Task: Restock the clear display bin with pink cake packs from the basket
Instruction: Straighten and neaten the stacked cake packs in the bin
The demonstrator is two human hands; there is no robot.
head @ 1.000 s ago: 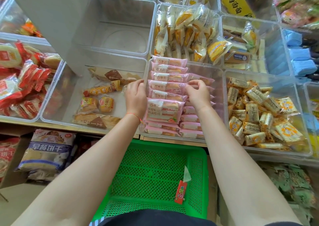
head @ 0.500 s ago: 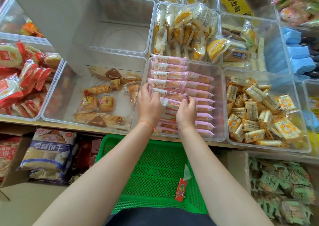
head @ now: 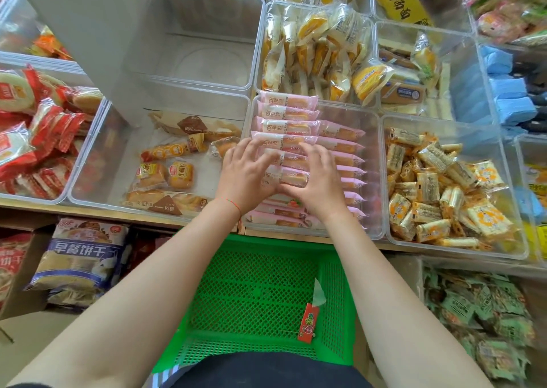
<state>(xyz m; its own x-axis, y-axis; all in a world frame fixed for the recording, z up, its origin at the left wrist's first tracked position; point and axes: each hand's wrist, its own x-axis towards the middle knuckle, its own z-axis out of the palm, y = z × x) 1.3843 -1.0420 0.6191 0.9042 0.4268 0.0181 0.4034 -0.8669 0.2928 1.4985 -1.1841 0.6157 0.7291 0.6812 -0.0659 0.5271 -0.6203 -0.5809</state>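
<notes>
The clear display bin [head: 373,139] holds two rows of pink cake packs [head: 286,113], standing on edge and overlapping from back to front. Both my hands are over the left row. My left hand [head: 244,177] and my right hand [head: 318,185] lie palm down with fingers spread, and each grips one end of a single pink cake pack [head: 291,177] between thumb and fingers. That pack is pressed against the row. The green mesh basket [head: 266,284] sits below the shelf in front of me, with no pink packs visible in it.
One small red packet [head: 309,322] lies in the basket. A bin of bread packs [head: 165,171] is on the left, a bin of yellow wafer packs [head: 444,186] on the right. An empty clear bin [head: 204,56] stands behind. Bagged goods [head: 80,257] fill the lower shelf.
My hands came down and toward me along the left row, carrying the pink pack into it. The pack now sits lower among the others, and my fingers have spread out.
</notes>
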